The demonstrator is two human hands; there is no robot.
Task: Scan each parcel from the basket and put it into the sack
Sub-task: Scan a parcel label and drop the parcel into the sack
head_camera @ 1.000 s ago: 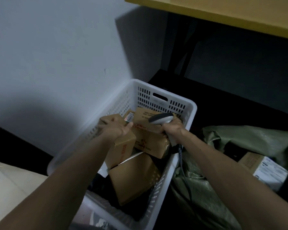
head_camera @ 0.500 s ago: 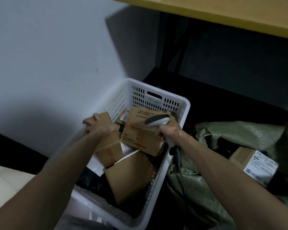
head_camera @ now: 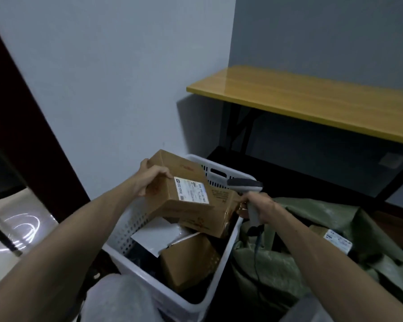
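Above the far-left part of the white basket (head_camera: 222, 263), my left hand (head_camera: 149, 180) grips a brown parcel (head_camera: 170, 168) by its near-left corner, fingers curled over the top face. The box hangs tilted, its white label (head_camera: 191, 190) turned towards me. My right hand (head_camera: 257, 206) is wrapped round the handle of the scanner (head_camera: 244, 184), whose head sits just beside the label's far edge. The green sack (head_camera: 277, 263) lies open to the right of the basket, one labelled box (head_camera: 335, 238) already inside.

My worry is the grip: one hand on one corner of a tilted box could let it swing or slip onto the parcels below. The scanner head looks aimed past the label rather than at it, so I may get no read, or catch the printed carton (head_camera: 219, 212) just underneath instead. The light is poor, which won't help. The scanner's cable (head_camera: 257, 249) hangs between basket and sack, right where the parcel must cross, and could snag.
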